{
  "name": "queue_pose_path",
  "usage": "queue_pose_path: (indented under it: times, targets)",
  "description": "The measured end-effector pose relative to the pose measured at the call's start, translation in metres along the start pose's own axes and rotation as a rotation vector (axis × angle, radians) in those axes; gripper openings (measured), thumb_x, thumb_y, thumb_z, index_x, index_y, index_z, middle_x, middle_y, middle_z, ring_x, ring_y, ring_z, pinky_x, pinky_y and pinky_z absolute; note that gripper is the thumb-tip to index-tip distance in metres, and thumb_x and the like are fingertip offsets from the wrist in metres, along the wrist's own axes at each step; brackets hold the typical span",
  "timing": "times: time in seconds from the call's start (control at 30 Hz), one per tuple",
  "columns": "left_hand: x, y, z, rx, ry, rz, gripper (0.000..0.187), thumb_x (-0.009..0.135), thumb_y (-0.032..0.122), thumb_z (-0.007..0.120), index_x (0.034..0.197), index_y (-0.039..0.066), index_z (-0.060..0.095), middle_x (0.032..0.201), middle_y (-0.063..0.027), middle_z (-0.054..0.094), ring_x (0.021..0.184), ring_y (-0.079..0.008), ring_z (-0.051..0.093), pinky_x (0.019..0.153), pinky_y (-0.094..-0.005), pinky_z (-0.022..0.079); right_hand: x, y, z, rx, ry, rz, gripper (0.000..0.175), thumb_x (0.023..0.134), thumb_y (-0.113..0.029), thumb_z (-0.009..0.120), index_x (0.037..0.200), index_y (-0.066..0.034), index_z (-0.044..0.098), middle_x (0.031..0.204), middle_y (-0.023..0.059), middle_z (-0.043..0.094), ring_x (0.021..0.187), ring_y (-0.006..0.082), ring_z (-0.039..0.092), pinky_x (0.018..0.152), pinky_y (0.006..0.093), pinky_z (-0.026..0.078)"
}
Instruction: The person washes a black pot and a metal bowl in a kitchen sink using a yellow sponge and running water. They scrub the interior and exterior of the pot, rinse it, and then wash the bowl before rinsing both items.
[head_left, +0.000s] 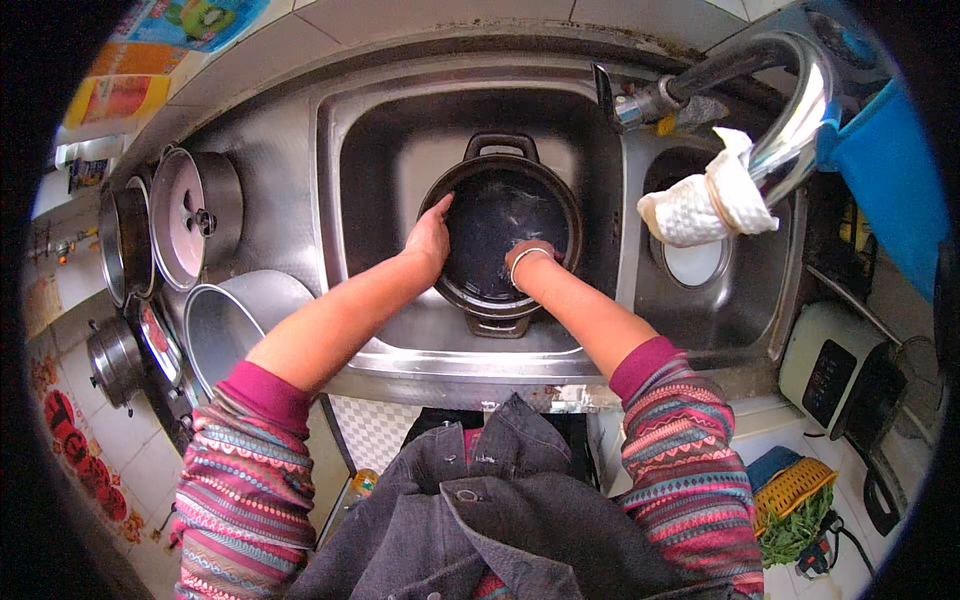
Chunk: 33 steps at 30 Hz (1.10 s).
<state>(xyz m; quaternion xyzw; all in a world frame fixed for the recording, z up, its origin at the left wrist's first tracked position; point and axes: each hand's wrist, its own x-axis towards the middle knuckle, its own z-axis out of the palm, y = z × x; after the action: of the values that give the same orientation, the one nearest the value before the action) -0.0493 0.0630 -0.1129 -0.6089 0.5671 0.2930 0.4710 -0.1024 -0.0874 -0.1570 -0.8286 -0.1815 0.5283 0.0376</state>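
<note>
A dark round two-handled pot (495, 217) stands in the large basin of a stainless steel sink (390, 150), with what looks like water inside. On its left rim rests my left hand (431, 236), thumb over the inner wall and the other fingers mostly hidden. My right hand (532, 255), with a light bangle at the wrist, reaches down inside the pot at the lower right. Its fingers are hidden, so whether it holds anything does not show. One pot handle points to the back wall, the other towards me.
A curved faucet (814, 97) with a white cloth (705, 199) tied on its spout arches over the small right basin, where a white round dish (694, 259) lies. Metal pots (199, 217) stand left on the drainboard. A blue container (892, 180) is at the far right.
</note>
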Motion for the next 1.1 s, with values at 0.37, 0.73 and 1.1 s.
queue_pose_path:
  times: [0.37, 0.73, 1.1]
  targets:
    - [-0.029, 0.068, 0.008, -0.714, 0.594, -0.063, 0.02, 0.072, 0.02, 0.058, 0.088, 0.009, 0.062, 0.082, -0.0065, 0.061, 0.087, -0.0228, 0.06, 0.093, -0.0388, 0.04, 0.062, 0.001, -0.044, 2.102, 0.506, -0.169, 0.021, 0.079, -0.003, 0.057, 0.096, 0.0083, 0.055, 0.088, 0.0175, 0.062, 0.074, 0.0315, 0.066, 0.057, 0.0417, 0.059]
    - [0.019, 0.101, -0.082, -1.551, 0.557, -0.318, 0.024, 0.074, 0.021, 0.06, 0.091, 0.003, 0.061, 0.079, -0.0191, 0.066, 0.077, -0.0365, 0.065, 0.067, -0.0445, 0.053, -0.076, 0.001, -0.004, 1.596, 0.998, -0.013, 0.017, 0.078, -0.011, 0.059, 0.088, -0.0001, 0.051, 0.082, 0.0088, 0.059, 0.075, 0.0141, 0.058, 0.055, 0.0275, 0.052]
    - [-0.029, 0.061, -0.064, -1.591, 0.799, -0.421, 0.028, 0.079, 0.032, 0.064, 0.089, 0.005, 0.061, 0.076, -0.0214, 0.063, 0.075, -0.0392, 0.062, 0.067, -0.0488, 0.049, -0.158, 0.019, 0.07, 1.921, 1.127, 0.046, 0.017, 0.089, -0.014, 0.048, 0.101, -0.003, 0.045, 0.093, 0.005, 0.057, 0.08, 0.0125, 0.058, 0.063, 0.0276, 0.053]
